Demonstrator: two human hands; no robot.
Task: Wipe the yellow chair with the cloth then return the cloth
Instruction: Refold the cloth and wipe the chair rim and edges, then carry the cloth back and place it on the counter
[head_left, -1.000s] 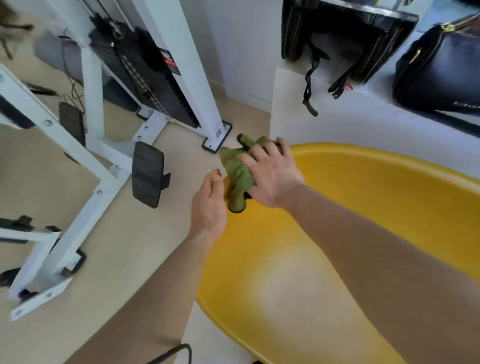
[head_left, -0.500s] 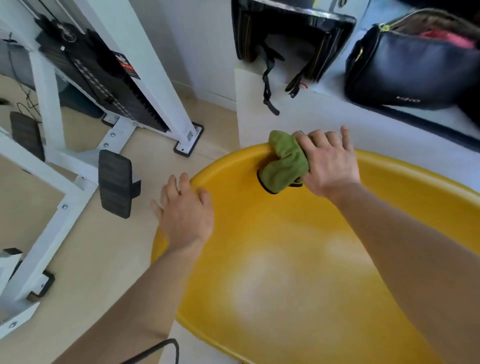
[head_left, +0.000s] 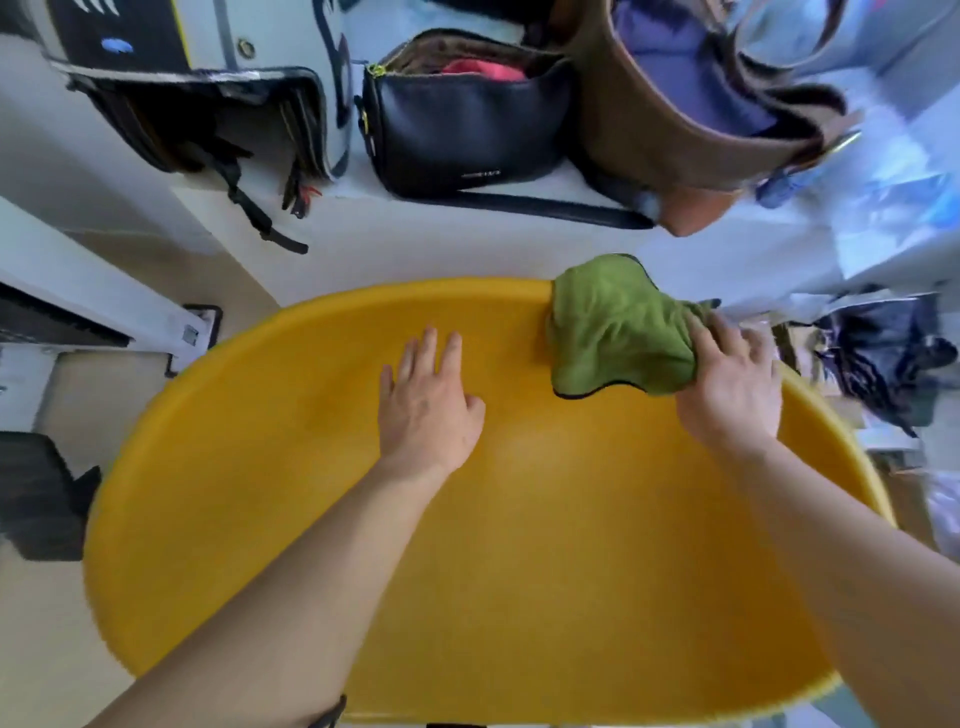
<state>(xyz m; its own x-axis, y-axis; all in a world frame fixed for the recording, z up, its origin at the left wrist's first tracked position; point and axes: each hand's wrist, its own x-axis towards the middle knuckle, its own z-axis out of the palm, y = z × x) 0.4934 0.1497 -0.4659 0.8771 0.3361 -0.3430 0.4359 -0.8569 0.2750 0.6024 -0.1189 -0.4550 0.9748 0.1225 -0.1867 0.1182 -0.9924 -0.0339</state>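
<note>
Head view, looking down into the yellow chair (head_left: 519, 545). The right hand (head_left: 730, 387) presses a bunched green cloth (head_left: 621, 327) against the far rim of the chair, at its right side, its fingers (head_left: 719, 332) closed around the cloth's edge. The left hand (head_left: 428, 410) lies flat on the seat shell, well left of the cloth, fingers spread and holding nothing. Behind the chair, a white shelf (head_left: 467, 244) carries a helmet (head_left: 208, 88), a black bag (head_left: 462, 124) and a brown bag (head_left: 691, 114).
</note>
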